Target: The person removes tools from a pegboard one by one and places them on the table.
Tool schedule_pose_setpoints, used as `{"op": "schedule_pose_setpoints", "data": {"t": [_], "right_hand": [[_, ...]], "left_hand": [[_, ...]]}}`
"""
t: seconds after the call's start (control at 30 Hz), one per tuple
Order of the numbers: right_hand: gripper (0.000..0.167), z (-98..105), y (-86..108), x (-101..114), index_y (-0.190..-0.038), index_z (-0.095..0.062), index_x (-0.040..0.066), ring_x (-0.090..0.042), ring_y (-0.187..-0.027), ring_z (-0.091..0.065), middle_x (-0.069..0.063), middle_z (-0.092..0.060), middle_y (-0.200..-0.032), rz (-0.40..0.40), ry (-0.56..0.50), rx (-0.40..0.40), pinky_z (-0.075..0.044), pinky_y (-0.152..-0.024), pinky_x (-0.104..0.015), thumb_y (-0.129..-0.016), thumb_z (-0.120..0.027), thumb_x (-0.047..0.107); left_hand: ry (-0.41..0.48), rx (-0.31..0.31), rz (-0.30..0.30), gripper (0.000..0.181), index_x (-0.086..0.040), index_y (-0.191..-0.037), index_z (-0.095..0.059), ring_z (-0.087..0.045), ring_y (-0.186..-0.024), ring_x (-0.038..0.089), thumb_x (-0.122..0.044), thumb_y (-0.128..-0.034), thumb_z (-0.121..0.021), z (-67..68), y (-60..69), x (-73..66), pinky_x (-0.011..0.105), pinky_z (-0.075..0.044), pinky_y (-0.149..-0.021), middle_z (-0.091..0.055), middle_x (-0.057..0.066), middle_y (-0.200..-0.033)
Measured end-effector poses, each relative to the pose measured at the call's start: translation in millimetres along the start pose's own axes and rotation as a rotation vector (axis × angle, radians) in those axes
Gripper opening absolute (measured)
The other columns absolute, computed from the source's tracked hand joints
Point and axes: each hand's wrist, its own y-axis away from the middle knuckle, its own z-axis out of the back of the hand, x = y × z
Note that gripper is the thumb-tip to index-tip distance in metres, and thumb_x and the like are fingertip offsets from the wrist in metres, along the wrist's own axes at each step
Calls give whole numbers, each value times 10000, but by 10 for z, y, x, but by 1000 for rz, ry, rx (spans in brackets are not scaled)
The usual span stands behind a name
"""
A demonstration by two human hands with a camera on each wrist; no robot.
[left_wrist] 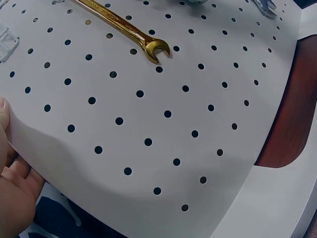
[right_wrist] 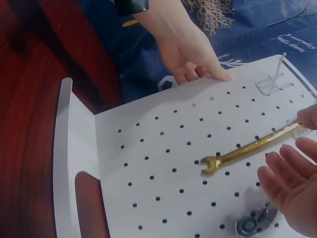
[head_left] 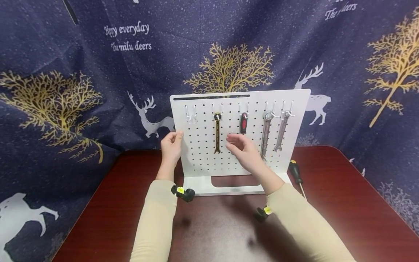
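A white pegboard [head_left: 203, 145] stands upright on the table. My left hand [head_left: 171, 147] grips its left edge, thumb in front and fingers behind, as the left wrist view shows of the hand [left_wrist: 17, 193]. In front of the board my right hand [head_left: 244, 151] holds nothing, its fingers loosely bent, between a hanging gold wrench [head_left: 217, 133] and a red-and-black handle [head_left: 243, 123]. The lower part of that tool is hidden by the hand in the head view; a round metal end [right_wrist: 247, 224] shows in the right wrist view, near the right hand [right_wrist: 294, 186].
Two silver wrenches [head_left: 266, 134] [head_left: 282, 131] hang at the board's right side. A clear hook [head_left: 191, 118] at upper left bears nothing. A black-handled screwdriver [head_left: 295, 173] lies right of the board on the dark red table [head_left: 209, 233]. Behind hangs a patterned blue cloth [head_left: 98, 72].
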Motion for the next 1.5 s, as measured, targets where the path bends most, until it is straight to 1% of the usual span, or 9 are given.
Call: {"op": "schedule_pose_setpoints", "data": {"t": [0.07, 0.23, 0.43, 0.67, 0.8, 0.9, 1.07, 1.33, 1.5], "right_hand": [[440, -41, -46, 14, -1333, -464, 4, -315, -1210, -539, -192, -541, -1317, 8, -20, 11, -484, -942, -408, -943, -578, 173], [510, -132, -151, 30, -1400, -395, 56, -310, -1276, -479, -160, -473, -1395, -14, -92, 14, -421, -1020, -422, -937, -581, 163], [549, -218, -239, 27, -1435, -350, 119, -296, -1283, -453, -131, -430, -1419, -82, -133, 26, -429, -1004, -438, -941, -576, 199], [539, -302, -310, 20, -1429, -337, 33, -314, -1262, -435, -181, -411, -1382, -113, -201, 75, -414, -1007, -478, -958, -544, 193], [504, -319, -317, 21, -1412, -347, 44, -301, -1258, -453, -171, -437, -1370, -148, -242, 76, -423, -1005, -465, -968, -527, 200], [437, -319, -294, 12, -1364, -390, 49, -301, -1201, -528, -170, -508, -1326, -175, -262, 70, -445, -985, -437, -973, -520, 195], [324, -308, -203, -37, -1260, -499, 23, -263, -1042, -650, -176, -617, -1220, -191, -223, 59, -499, -909, -388, -977, -516, 178], [317, -279, -80, -46, -1236, -513, -18, -223, -885, -694, -208, -656, -1126, -172, -230, 53, -539, -799, -328, -961, -539, 137], [295, -252, 2, -1, -1208, -510, -42, -134, -799, -691, -218, -663, -1102, -147, -241, 73, -540, -788, -347, -958, -536, 113]], "left_hand": [[0, -2, -1, 308, 12, -874, -661, -467, -627, 100, -294, -903, -641, 5, 3, -10, 200, -392, -565, -515, -45, -640], [9, 2, -5, 320, 16, -870, -657, -468, -616, 97, -302, -903, -641, 2, 7, -10, 203, -396, -558, -515, -45, -634], [13, 7, -6, 331, 11, -862, -655, -471, -615, 99, -317, -900, -640, -6, 0, 18, 205, -400, -554, -514, -45, -633], [10, 7, -9, 327, 15, -870, -658, -478, -620, 103, -310, -903, -638, -8, 1, 24, 210, -405, -560, -525, -26, -639], [7, 8, 1, 327, 12, -867, -654, -475, -621, 106, -313, -902, -638, -6, -1, 22, 216, -402, -557, -522, -22, -644], [0, 5, -4, 327, 14, -873, -655, -476, -618, 100, -311, -904, -635, -7, 3, 10, 212, -403, -555, -534, -8, -653], [-7, -3, -5, 320, 15, -878, -661, -479, -615, 91, -303, -905, -634, -5, 13, 1, 205, -405, -553, -551, 6, -662], [-4, 6, -5, 314, 8, -886, -664, -483, -628, 108, -303, -909, -631, 2, 20, -14, 218, -409, -561, -544, -10, -658], [-27, -1, -10, 303, 12, -878, -663, -456, -631, 119, -288, -911, -632, 0, 19, -31, 218, -387, -556, -493, -48, -619]]}}
